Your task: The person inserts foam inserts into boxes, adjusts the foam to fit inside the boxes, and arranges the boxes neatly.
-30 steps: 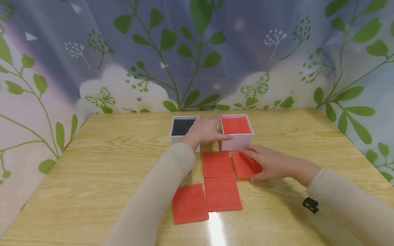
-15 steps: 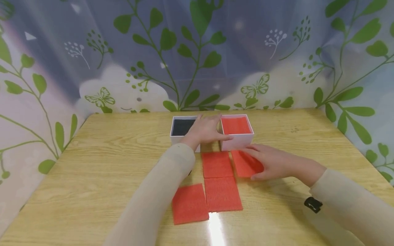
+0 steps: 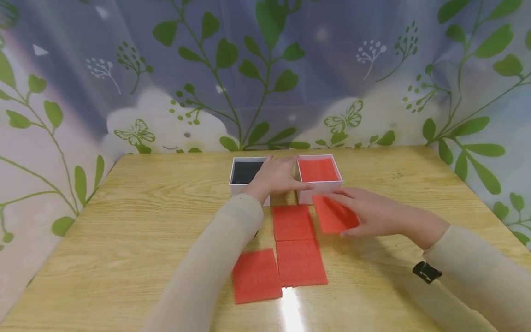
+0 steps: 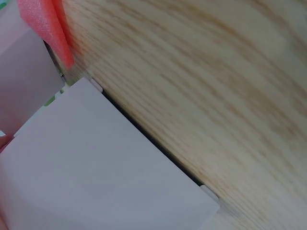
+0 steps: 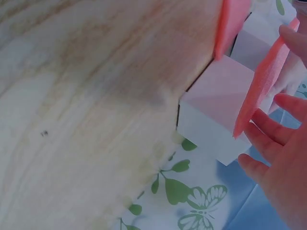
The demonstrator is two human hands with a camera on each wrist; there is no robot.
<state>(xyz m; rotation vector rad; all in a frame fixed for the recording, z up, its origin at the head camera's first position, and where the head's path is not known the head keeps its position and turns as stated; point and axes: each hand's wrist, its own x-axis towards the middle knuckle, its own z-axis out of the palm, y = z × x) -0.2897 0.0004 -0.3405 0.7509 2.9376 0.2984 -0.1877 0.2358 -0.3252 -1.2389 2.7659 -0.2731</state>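
My right hand (image 3: 377,214) pinches a thin, soft-looking red square sheet (image 3: 332,216) between thumb and fingers. The sheet tilts up at an angle in front of the right white box (image 3: 306,197); the right wrist view shows this sheet (image 5: 268,76) from its edge, close to the fingertips. My left hand (image 3: 279,174) lies across the gap between that box and the left white box (image 3: 238,188), fingers extended and thumb stretched over the right box's front. Most of the left box's right side is hidden under it. A white box face (image 4: 100,163) fills much of the left wrist view.
Three other red squares lie flat on the wooden table: one (image 3: 292,223) before the boxes, one (image 3: 301,262) nearer, and one (image 3: 257,275) at lower left. Dark sheets (image 3: 245,172) fill the left box, red sheets (image 3: 318,169) the right. A patterned curtain (image 3: 265,92) hangs behind.
The right hand has raised the red square off the table and drawn it slightly up and to the right. The left hand has stayed put.
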